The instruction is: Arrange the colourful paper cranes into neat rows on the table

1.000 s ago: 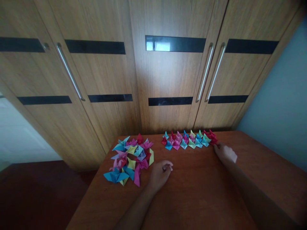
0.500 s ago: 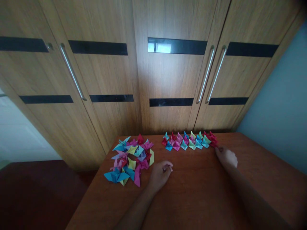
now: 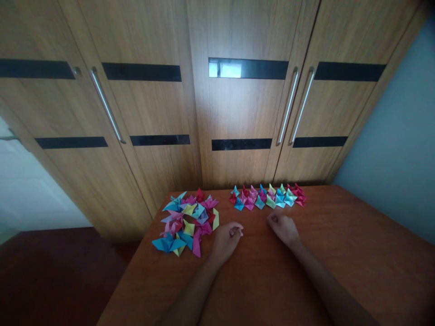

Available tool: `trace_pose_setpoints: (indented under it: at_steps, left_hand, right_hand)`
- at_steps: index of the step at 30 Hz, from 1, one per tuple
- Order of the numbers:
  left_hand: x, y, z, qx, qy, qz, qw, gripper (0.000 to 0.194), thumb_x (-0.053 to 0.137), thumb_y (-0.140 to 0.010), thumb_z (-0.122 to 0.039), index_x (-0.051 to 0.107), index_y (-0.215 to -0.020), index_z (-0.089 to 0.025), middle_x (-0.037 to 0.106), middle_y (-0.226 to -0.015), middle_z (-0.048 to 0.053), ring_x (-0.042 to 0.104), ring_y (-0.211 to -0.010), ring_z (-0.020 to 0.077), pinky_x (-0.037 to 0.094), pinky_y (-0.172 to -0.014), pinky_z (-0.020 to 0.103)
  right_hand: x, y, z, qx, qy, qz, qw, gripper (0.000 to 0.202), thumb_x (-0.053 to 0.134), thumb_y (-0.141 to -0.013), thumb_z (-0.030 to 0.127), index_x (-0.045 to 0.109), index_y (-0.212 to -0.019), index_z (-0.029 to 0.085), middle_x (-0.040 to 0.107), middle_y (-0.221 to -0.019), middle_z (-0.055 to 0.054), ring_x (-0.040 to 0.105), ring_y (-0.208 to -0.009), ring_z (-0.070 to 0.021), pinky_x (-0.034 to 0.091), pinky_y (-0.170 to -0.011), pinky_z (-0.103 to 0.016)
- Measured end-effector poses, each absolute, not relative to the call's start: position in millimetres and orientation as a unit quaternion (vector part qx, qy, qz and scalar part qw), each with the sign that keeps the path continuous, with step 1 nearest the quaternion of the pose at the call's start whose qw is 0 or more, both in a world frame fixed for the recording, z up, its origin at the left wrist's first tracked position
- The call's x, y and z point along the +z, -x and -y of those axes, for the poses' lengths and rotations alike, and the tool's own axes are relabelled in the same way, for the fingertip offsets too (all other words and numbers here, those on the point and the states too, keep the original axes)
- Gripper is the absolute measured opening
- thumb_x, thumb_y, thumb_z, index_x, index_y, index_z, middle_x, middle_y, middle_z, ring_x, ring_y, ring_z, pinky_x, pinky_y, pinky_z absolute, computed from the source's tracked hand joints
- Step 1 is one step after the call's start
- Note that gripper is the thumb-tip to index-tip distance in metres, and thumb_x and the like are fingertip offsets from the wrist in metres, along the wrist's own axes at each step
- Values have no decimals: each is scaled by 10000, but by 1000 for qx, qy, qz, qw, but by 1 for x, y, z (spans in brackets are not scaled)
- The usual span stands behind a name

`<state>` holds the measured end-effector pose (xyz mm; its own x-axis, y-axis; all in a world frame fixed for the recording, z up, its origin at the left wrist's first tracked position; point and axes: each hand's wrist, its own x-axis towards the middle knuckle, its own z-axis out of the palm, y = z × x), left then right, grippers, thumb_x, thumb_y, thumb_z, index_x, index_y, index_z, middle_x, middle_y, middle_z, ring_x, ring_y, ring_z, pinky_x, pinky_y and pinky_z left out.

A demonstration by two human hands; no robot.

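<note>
My left hand (image 3: 227, 240) rests on the table in a loose fist, with nothing showing in its fingers. Just left of it spreads a loose pile of folded paper cranes, among them a yellow crane (image 3: 189, 227), a blue crane (image 3: 167, 244) and a magenta strip-like wing (image 3: 197, 243). My right hand (image 3: 284, 230) is also curled closed, apart from the paper and a little in front of the ordered rows. Those rows of small origami pieces, such as a light blue one (image 3: 260, 203) and a red one (image 3: 300, 199), stand close together near the table's back edge.
The brown wooden table (image 3: 251, 280) reaches back to a wardrobe (image 3: 241, 113) with long metal handles (image 3: 288, 106). A pale blue wall (image 3: 390, 158) borders the right side. At the left, a white door (image 3: 27, 181) rises beyond the dark floor (image 3: 68, 271).
My right hand has moved left, away from the red pieces at the right end of the rows. My left hand stays beside the pile. The view has shifted slightly.
</note>
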<state>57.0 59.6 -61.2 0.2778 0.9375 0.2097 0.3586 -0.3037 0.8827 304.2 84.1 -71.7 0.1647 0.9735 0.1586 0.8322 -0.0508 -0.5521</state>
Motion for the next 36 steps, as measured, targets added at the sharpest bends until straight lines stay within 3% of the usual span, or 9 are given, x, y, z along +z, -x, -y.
trace_pose_setpoints:
  at_steps: [7, 19, 30, 36]
  left_hand:
    - [-54, -49, -57, 405, -715, -445, 357, 238, 456, -806, -174, 642, -954, -167, 700, -835, 39, 626, -710, 144, 484, -664, 243]
    - [20, 63, -46, 259, -754, -603, 20, 238, 450, -860, -254, 636, -1004, -222, 668, -1007, 42, 608, -894, 191, 441, -792, 272]
    - [17, 53, -59, 108, -747, -656, 16, 183, 514, -827, -278, 650, -938, -225, 680, -969, 60, 614, -925, 212, 419, -758, 267]
    - [13, 40, -66, 87, -745, -662, 6, 182, 488, -820, -246, 656, -886, -220, 692, -914, 76, 636, -870, 237, 432, -722, 299]
  right_hand:
    - [-76, -283, -72, 138, 649, 673, 327, 199, 461, -813, 352, 601, -765, 218, 617, -631, 10, 577, -587, -151, 373, -551, -233]
    - [-78, -283, -69, 130, 650, 680, 315, 195, 459, -822, 364, 596, -772, 235, 628, -659, 14, 593, -616, -150, 362, -554, -223]
    - [-79, -285, -70, 131, 645, 681, 323, 170, 471, -803, 329, 606, -782, 229, 631, -671, 11, 588, -625, -152, 378, -577, -229]
    - [-76, -284, -69, 135, 629, 681, 350, 172, 465, -798, 318, 601, -746, 226, 632, -653, 12, 594, -609, -149, 386, -569, -224]
